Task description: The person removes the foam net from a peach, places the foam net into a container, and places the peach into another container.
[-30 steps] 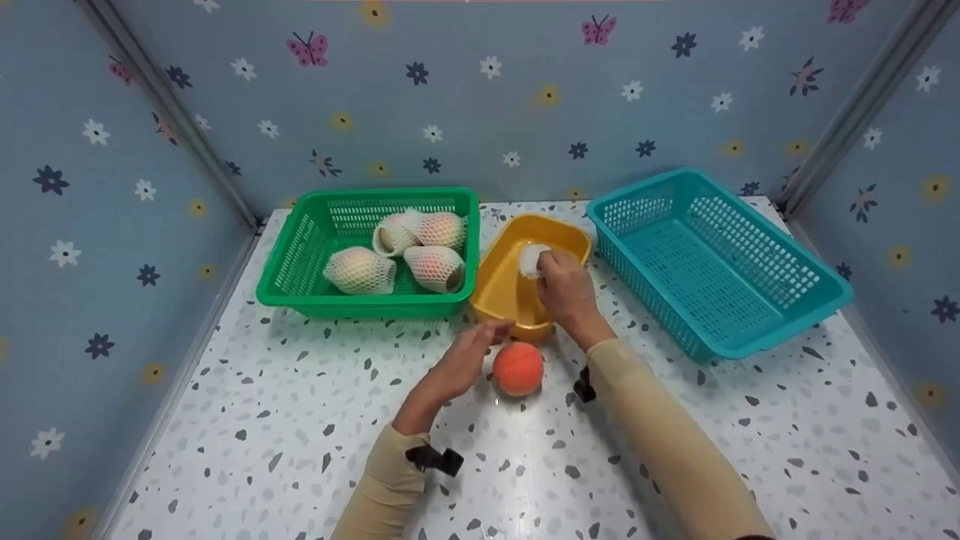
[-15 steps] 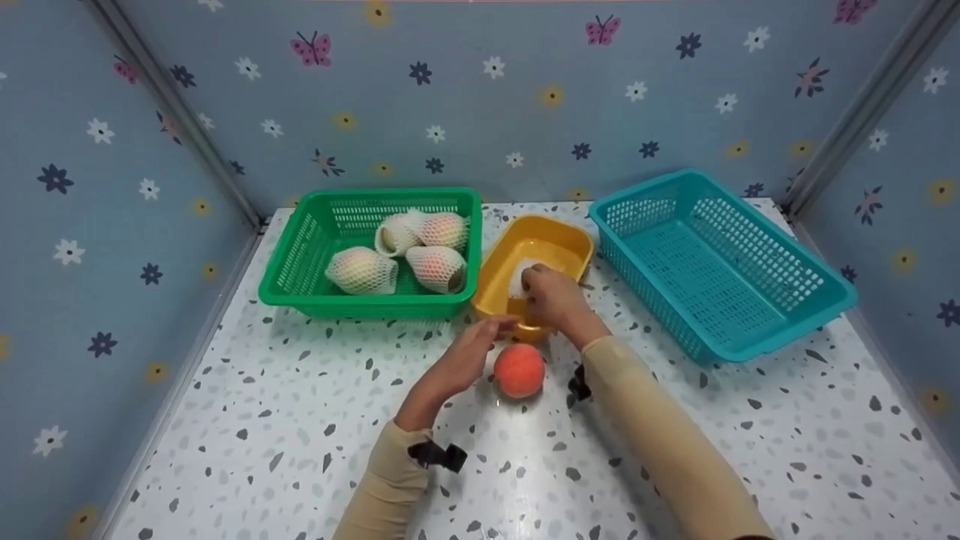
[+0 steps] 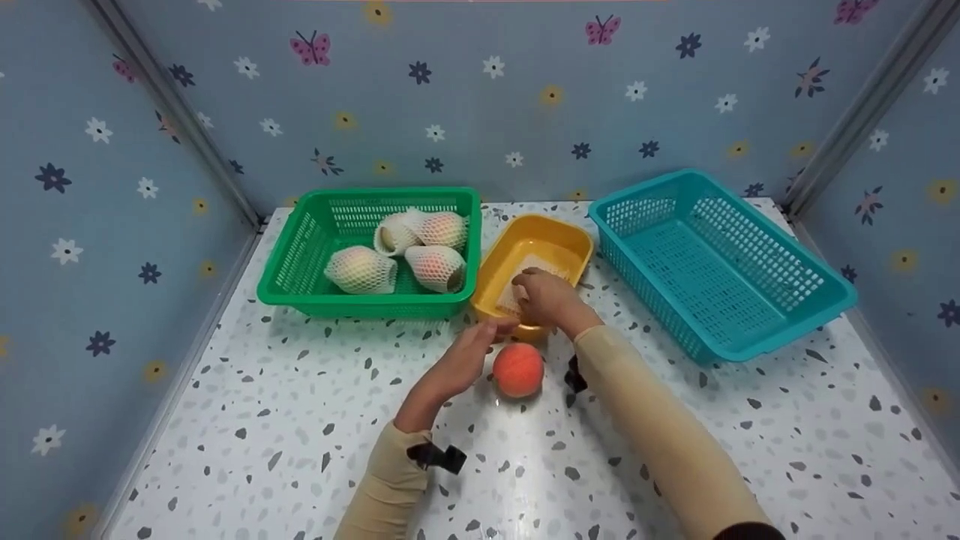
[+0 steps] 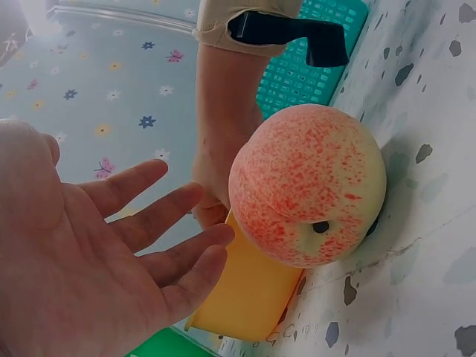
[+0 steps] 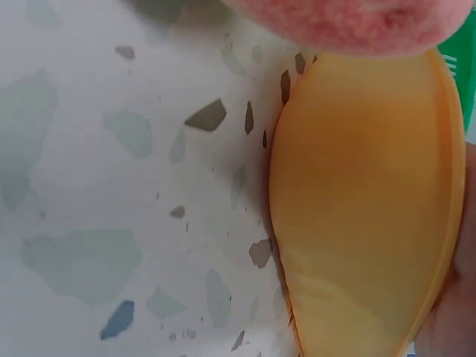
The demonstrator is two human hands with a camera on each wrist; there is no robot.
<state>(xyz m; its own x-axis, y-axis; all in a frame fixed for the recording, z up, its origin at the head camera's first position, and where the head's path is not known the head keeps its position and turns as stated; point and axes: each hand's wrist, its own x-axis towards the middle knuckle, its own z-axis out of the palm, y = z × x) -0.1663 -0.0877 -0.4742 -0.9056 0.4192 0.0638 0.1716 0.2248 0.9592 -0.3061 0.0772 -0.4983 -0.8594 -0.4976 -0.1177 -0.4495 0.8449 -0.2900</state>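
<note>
My left hand [image 3: 461, 360] hovers beside the front rim of a yellow tub [image 3: 491, 281] with its fingers extended. In the left wrist view, that hand's palm [image 4: 82, 260] holds nothing. A bare reddish peach [image 3: 518, 370] stands on the table between my wrists, just in front of the tub. My right hand [image 3: 555, 300] reaches into the tub with bent fingers. Under it a white foam net [image 3: 511, 300] lies spread over the tub's floor. Whether the fingertips still pinch the net is hidden: in the right wrist view the tub's wall [image 5: 364, 208] covers them.
At the left, a green basket [image 3: 360, 300] bears several peaches in foam nets, one being a netted peach [image 3: 360, 270]. A teal basket [image 3: 705, 262] stands at the right. Patterned wall panels [image 3: 465, 97] close off the back and sides of the speckled table [image 3: 300, 450].
My right hand has come lower and nearer inside the tub. The foam net, bunched at its fingers before, now lies flatter on the tub's floor. Left hand and peach have stayed put.
</note>
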